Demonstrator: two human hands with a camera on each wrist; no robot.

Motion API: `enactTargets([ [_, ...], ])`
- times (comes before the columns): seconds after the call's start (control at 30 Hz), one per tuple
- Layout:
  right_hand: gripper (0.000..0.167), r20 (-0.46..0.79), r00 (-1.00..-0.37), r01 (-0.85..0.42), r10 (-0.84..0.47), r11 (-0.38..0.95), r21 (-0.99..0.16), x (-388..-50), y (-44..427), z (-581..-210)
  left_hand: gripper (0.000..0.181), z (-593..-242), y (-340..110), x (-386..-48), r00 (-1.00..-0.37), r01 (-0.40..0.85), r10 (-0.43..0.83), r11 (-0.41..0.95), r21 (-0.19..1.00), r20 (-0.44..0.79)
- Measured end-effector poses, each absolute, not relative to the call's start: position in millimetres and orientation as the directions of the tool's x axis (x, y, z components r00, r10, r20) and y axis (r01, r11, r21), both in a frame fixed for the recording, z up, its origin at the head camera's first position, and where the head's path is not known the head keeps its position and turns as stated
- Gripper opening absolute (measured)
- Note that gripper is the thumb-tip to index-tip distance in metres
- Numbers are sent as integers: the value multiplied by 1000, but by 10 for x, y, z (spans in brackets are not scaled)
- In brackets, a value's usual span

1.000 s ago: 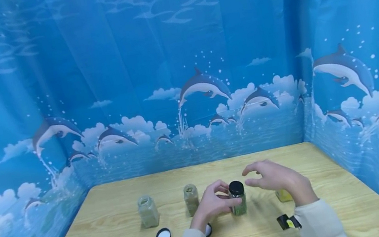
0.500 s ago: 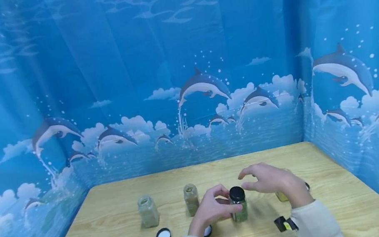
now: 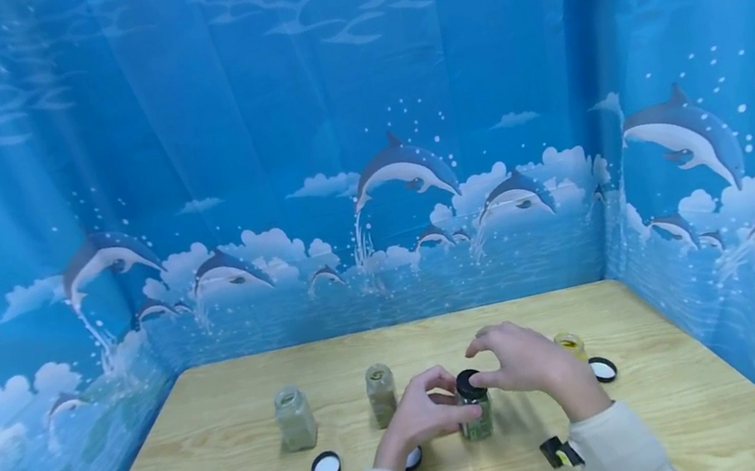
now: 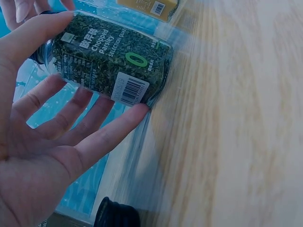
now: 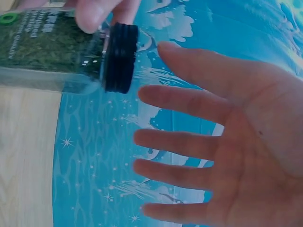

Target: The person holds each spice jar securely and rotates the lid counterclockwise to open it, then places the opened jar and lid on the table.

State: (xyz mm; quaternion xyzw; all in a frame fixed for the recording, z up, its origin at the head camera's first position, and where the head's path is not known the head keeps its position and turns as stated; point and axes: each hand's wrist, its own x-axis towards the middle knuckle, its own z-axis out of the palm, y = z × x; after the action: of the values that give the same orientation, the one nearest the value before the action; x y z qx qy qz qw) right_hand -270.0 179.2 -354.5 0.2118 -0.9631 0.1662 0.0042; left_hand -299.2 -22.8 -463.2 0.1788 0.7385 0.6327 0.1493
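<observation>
My left hand point(image 3: 420, 415) holds a glass jar of chopped parsley point(image 3: 478, 424), thumb on one side and fingers on the other. In the left wrist view the label of the parsley jar point(image 4: 109, 54) faces the camera. Its black lid point(image 5: 121, 57) is on, as the right wrist view shows. Close to the lid hovers my right hand point(image 3: 527, 361), fingers spread and rather straight. A small gap separates its fingertips from the lid in the right wrist view point(image 5: 227, 137).
Left of the hands stand two lidless jars, a pale one point(image 3: 295, 422) and a brownish one point(image 3: 382, 399). A yellow jar point(image 3: 569, 345) is partly behind the right hand. Upturned black lids lie near them: one left point(image 3: 326, 468), one by the left wrist point(image 3: 413, 459), one right point(image 3: 603, 369).
The right hand has moved left, closer to the jar's lid, uncovering the yellow jar's top and the lid beside it. The left hand and parsley jar have shifted slightly toward me.
</observation>
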Motion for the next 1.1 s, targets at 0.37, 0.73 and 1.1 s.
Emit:
enactTargets([
  [0.37, 56, 260, -871, -452, -417, 888, -88, -2634, 1696, -3678, 33, -4636, -231, -2997, -891, 74, 454, 124, 990, 10],
  [0.73, 43, 297, -858, -456, -418, 887, -68, -2641, 1688, -3790, 33, -4649, -253, -3003, -874, 43, 486, 82, 996, -2],
  [1.1, 37, 310, -851, -459, -424, 887, -48, -2633, 1631, -3809, 32, -4645, -254, -3002, -882, 67, 471, 98, 993, 13],
])
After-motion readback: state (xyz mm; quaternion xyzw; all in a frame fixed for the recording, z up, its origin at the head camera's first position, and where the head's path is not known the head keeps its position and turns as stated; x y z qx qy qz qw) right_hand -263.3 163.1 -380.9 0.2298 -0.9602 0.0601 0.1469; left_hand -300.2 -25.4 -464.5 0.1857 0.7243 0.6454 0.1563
